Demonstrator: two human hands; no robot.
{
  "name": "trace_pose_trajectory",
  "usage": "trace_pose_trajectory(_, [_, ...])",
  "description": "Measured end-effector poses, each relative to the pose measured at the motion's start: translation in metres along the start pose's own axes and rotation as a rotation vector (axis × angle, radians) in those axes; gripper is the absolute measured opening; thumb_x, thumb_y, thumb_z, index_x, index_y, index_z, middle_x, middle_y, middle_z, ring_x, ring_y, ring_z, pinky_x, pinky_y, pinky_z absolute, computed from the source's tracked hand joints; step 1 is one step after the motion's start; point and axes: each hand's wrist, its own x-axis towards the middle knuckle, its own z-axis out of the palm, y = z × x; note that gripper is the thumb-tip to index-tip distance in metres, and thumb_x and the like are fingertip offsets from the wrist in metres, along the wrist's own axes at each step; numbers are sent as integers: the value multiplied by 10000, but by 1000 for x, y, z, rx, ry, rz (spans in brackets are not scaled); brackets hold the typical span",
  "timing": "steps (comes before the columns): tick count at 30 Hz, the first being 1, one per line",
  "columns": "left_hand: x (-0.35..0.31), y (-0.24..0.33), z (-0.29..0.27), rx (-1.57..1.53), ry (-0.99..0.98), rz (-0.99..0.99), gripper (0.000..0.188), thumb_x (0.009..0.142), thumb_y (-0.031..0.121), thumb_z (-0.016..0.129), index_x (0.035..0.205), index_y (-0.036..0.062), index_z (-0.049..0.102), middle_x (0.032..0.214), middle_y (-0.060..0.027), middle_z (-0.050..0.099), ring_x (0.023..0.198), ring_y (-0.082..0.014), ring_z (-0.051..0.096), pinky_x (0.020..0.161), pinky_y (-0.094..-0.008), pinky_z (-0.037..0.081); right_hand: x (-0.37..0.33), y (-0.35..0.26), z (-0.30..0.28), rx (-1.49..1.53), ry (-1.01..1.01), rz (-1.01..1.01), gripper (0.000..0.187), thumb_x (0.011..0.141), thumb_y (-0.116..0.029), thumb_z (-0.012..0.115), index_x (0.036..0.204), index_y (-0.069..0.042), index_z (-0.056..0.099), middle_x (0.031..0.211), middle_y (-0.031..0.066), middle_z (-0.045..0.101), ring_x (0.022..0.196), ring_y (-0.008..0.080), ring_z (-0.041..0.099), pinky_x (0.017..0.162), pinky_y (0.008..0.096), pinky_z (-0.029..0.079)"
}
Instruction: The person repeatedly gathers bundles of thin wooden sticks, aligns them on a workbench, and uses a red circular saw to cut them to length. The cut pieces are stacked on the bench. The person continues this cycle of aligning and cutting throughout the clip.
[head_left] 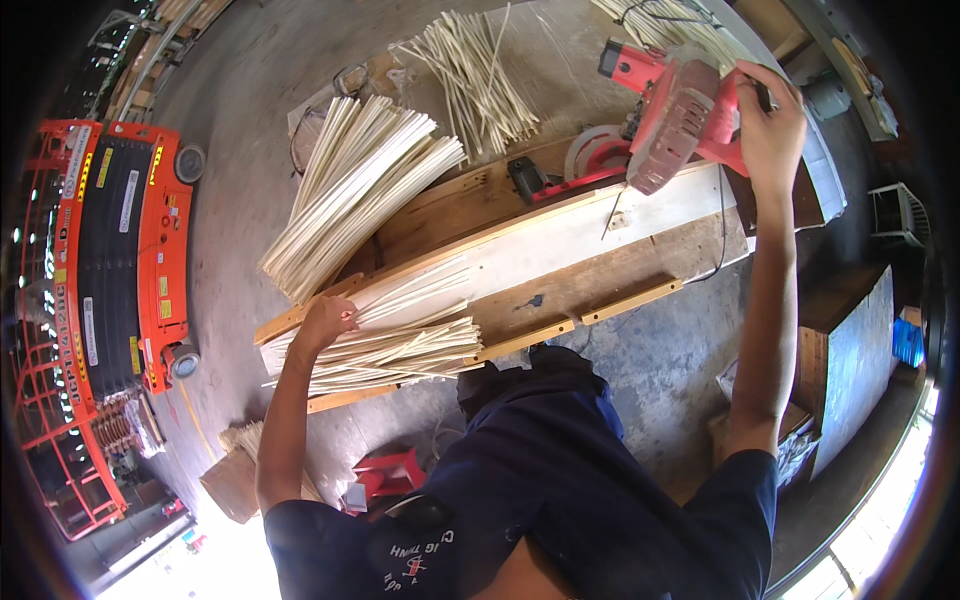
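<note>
At the left end of a long wooden workbench (620,262), my left hand (328,320) is closed around the ends of a few thin wooden sticks (415,293). Their other ends fan out to the right over the white board. Just below them, a loose pile of similar sticks (390,352) lies across the bench. My right hand (772,125) is wrapped round the handle of a red chop saw (678,125), whose dusty head is tilted above the bench's right part. The saw's round base (598,155) shows beside it; its blade is mostly hidden.
A thick stack of pale sticks (360,190) leans over the bench's far left edge. Another bundle (478,80) lies beyond it. A dark cable (722,225) hangs at the right. An orange scissor lift (165,270) stands left, and a red stool (392,472) sits near my legs.
</note>
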Motion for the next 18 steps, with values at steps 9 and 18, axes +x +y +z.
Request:
trace_pose_trajectory(9, [21,24,20,27,-27,89,340,812,255,951,1051,46,832,1002,-210,810,967,-427,783,870,-517,593,-5,-5,-6,-19,26,32,245,1049,-223,815,1261,-126,889,1314,162,822,1296,348,739,1139,421,558])
trace_pose_trajectory(18, [-2,34,62,25,225,126,178,974,180,680,871,36,690,901,-227,705,926,-452,743,836,-571,587,-19,-17,-7,51,19,34,201,1047,-163,806,1217,-79,874,1246,173,843,1189,373,774,1062,427,588])
